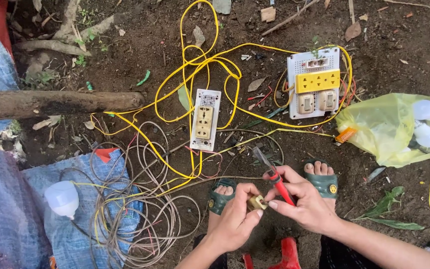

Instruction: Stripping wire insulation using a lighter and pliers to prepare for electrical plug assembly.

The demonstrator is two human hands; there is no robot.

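My left hand pinches a small yellowish plug-like part between thumb and fingers. My right hand grips a red-handled screwdriver, its blade pointing up and left above the part, and its fingertips also touch the part. Both hands hover over my feet in green sandals. A narrow white board with a cream socket lies on the soil ahead. A larger white board with a yellow socket strip and two switches lies to its right. Yellow wire loops around both boards.
A tangle of grey wire lies on a blue tarp beside a white bulb. A yellow plastic bag holding white bulbs sits at the right. A log lies at the left. A red tool handle shows between my knees.
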